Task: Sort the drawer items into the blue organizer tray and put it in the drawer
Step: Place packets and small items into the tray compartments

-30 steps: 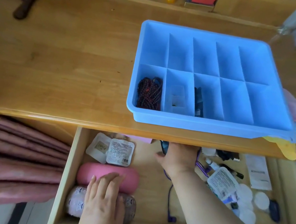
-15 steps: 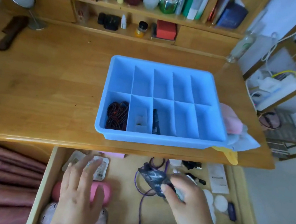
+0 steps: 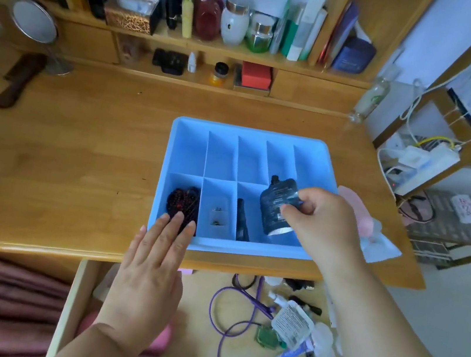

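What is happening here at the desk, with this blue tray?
A person is sorting drawer items into the tray on the desk. The right hand holds a dark pouch over the front row's fourth compartment. The left hand is open, fingers at the tray's front left corner. The drawer below is open, with many items inside.

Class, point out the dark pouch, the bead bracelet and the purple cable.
dark pouch (image 3: pixel 274 207), head view, middle of its body
bead bracelet (image 3: pixel 182 204), head view, bead cluster
purple cable (image 3: pixel 224 331), head view, its curved stretch

Blue tray (image 3: pixel 302 252); dark, perhaps navy pouch (image 3: pixel 276 208); purple cable (image 3: pixel 222 330).
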{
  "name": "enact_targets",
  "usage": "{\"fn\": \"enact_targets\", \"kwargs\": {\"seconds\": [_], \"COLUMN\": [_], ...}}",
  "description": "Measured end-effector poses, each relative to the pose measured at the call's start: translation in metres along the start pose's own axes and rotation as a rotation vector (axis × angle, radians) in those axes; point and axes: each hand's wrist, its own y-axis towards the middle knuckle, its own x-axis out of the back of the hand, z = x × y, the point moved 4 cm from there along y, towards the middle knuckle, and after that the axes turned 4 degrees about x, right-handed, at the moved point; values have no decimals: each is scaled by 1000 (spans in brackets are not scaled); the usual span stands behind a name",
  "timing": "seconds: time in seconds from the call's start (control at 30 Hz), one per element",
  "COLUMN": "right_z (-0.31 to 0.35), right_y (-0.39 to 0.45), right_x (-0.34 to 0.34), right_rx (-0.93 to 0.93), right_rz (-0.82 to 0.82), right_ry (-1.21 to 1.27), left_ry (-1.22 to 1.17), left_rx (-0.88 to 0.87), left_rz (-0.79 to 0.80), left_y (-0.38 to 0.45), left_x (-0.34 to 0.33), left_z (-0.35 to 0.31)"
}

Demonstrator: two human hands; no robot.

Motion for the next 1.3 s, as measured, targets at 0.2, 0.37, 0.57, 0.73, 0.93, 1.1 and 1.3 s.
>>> {"fn": "enact_targets", "kwargs": {"seconds": [0.2, 0.37, 0.57, 0.73, 0.93, 1.1, 1.3], "right_z": [2, -3, -17, -85, -195, -209, -221], "right_y": [2, 4, -30, -116, -149, -108, -89], "right_x": [-41, -49, -29, -27, -63, -71, -86], "right_rx": [-23, -25, 247, 264, -62, -30, -17], "right_rz": [122, 102, -225, -211, 133, 30, 129], "right_ry": [-352, -465, -202, -153, -228, -142, -233], "left_ry": [-3, 1, 67, 12, -67, -125, -144], "left_rx": [7, -17, -21, -106, -167, 12, 225], "left_rz": [1, -3, -11, -44, 143, 197, 161], "left_y": [-1, -1, -1, -28, -97, -146, -152], "left_x": [2, 0, 1, 0, -59, -95, -100], "left_z": [1, 2, 0, -26, -54, -52, -41]}}
